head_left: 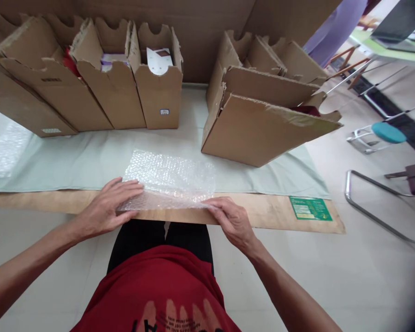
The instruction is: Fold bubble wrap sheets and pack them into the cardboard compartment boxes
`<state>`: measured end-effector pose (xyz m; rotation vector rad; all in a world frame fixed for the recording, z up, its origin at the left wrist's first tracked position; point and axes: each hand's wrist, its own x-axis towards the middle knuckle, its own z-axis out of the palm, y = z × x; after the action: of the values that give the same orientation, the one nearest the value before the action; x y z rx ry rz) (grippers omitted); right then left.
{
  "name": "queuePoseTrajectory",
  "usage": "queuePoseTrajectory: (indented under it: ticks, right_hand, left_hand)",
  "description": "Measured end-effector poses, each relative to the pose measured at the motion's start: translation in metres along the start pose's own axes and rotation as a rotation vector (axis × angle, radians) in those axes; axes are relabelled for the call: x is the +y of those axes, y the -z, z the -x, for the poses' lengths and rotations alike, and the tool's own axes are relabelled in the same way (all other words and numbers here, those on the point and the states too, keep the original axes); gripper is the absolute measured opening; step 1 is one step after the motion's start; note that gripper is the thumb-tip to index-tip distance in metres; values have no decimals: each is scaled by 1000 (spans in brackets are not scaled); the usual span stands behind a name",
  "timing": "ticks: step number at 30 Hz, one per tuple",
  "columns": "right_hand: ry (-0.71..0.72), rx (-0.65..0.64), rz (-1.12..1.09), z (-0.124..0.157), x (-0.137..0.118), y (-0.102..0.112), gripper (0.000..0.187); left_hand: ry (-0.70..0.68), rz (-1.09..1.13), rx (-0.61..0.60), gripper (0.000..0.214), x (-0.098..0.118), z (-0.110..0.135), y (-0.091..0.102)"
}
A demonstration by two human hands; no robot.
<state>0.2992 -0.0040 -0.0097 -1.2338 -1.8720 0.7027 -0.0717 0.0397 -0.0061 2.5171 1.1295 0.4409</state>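
A sheet of clear bubble wrap (171, 177) lies on the pale green cloth (90, 161) at the table's near edge, its near part folded or rolled up. My left hand (107, 207) rests on the wrap's left near corner, fingers pressed down on it. My right hand (231, 221) pinches the right near corner of the wrap. Whether anything is inside the fold is hidden.
Several open cardboard bins (117, 87) stand in a row at the back left, some with items inside. More cardboard bins (263, 120) lean at the right. A green label (310, 208) is stuck on the wooden table edge. Chairs and a stool (387, 133) stand at right.
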Motion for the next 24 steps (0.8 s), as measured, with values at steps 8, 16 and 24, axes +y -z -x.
queuePoseTrajectory:
  ticks: [8,16,24]
  right_hand:
    - [-302,67,-349,-11,2,8,27]
    - [-375,142,-294,-9,10,0,15]
    - [-426,127,-243,-3,9,0,53]
  left_hand:
    - [458,427,94,33,14,-33,16]
    - [466,421,61,31,-1,-43,27]
    - [592,333,171,28,1,-47,8]
